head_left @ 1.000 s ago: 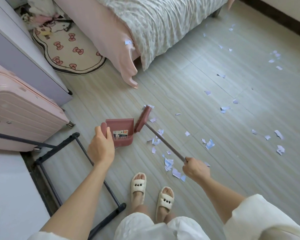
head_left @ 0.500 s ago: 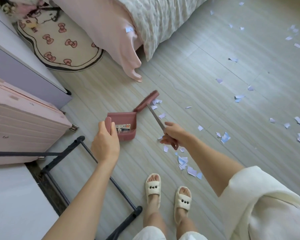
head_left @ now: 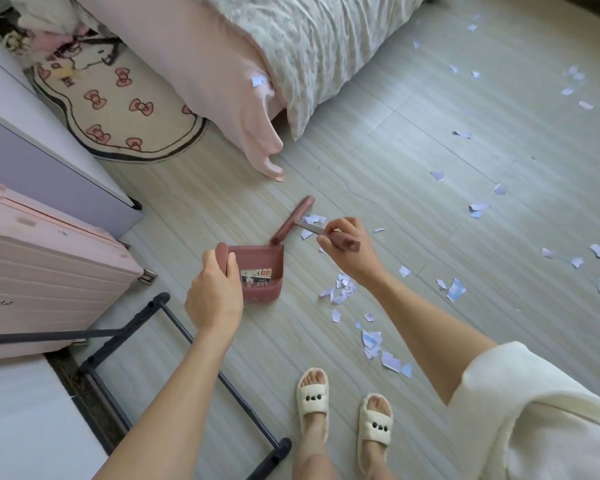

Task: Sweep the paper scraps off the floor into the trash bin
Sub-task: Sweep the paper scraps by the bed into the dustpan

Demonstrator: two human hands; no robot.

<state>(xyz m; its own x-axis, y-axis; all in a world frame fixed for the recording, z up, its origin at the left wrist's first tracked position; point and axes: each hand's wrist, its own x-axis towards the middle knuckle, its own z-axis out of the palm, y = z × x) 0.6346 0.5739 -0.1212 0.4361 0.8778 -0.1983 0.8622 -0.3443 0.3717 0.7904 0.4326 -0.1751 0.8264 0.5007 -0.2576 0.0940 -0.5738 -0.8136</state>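
Note:
My left hand grips the handle of a dusty-pink dustpan, held above the pale wood floor. My right hand is closed on the handle of the matching broom; its pink head rests on the floor just beyond the pan's upper right corner. Several pale blue and white paper scraps lie right of the pan. More scraps sit near my feet, and others are strewn far to the right. No trash bin is in view.
A bed with a pink sheet fills the top. A bow-patterned rug lies at upper left. A pink suitcase, a lilac cabinet and a black metal rack base crowd the left. My feet wear cream slippers.
My right hand has slid from the far end of the broom handle to close by the head. The broom head moved up past the dustpan's corner. The dustpan stayed roughly where it was.

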